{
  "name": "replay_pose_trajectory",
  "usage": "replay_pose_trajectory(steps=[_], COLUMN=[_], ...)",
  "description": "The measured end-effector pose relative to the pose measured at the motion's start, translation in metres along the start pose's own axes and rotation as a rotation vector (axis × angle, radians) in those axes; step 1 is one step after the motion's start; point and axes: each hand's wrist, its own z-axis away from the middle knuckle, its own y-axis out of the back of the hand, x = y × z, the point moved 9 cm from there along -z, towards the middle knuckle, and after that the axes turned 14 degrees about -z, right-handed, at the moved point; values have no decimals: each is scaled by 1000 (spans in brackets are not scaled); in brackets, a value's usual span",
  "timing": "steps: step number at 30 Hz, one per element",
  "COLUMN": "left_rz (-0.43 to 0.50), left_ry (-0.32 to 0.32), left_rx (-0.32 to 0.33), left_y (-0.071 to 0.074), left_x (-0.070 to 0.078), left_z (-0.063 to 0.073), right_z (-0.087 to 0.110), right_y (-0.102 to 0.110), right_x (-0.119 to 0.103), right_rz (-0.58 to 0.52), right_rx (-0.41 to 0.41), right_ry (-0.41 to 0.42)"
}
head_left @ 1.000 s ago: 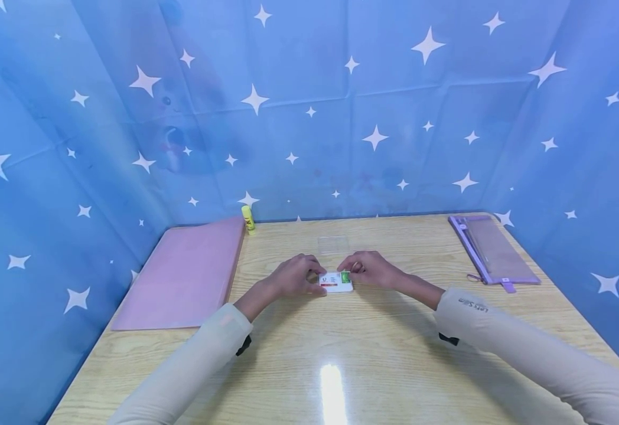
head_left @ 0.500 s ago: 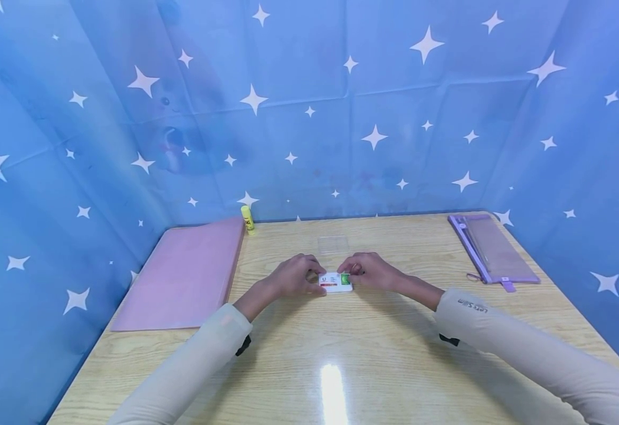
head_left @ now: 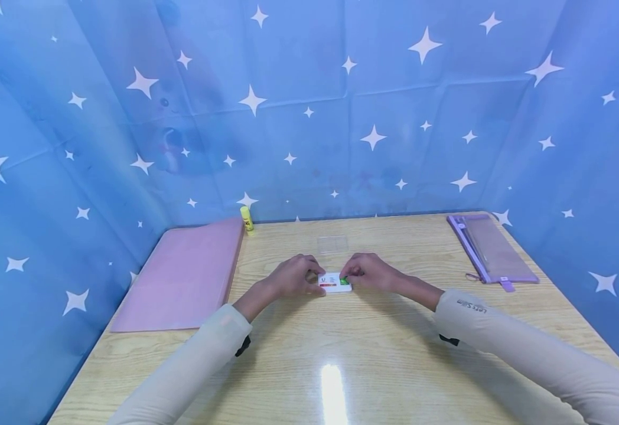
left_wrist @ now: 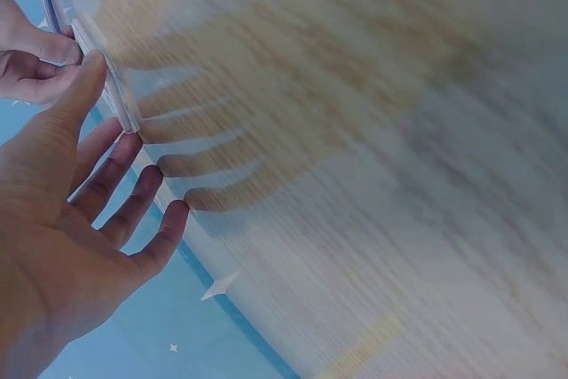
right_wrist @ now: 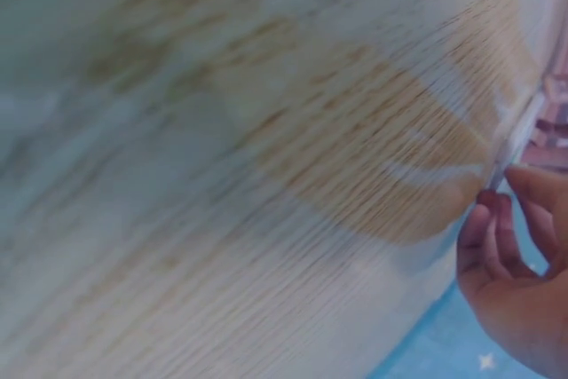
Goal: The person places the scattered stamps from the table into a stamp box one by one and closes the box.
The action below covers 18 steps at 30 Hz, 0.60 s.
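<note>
A small flat white case [head_left: 329, 288] lies on the table in the head view, its printed face showing a red strip and a green patch at the right end. My left hand [head_left: 293, 276] grips its left end, thumb on the near edge and fingertips on the far edge. My right hand [head_left: 370, 272] pinches at the right end, its fingertips partly covering the green patch. Seen in the left wrist view, the case [left_wrist: 114, 86] is edge-on beside the left thumb. Exactly what the right fingertips grasp is hard to tell.
Behind the hands lies a clear rectangular plastic piece [head_left: 332, 244]. A pink folder [head_left: 182, 274] is at the left, with a yellow glue stick [head_left: 247, 220] upright by its far corner. A purple zip pouch [head_left: 495, 248] lies at the right. A starry blue curtain [head_left: 309, 147] surrounds the table.
My right fingertips have shifted slightly over the green patch, covering more of it. The left hand has kept its hold, and the case stays in about the same place.
</note>
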Motion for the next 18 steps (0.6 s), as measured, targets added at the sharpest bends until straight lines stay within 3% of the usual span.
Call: replay_pose_trajectory(steps=[18], left_rz=[0], left_ry=[-7], left_rx=[6], left_y=[0], left_x=[-1], left_z=[0], right_z=[1], right_y=[0], right_x=[-5], right_rz=[22], right_rx=[-9], right_ry=[33])
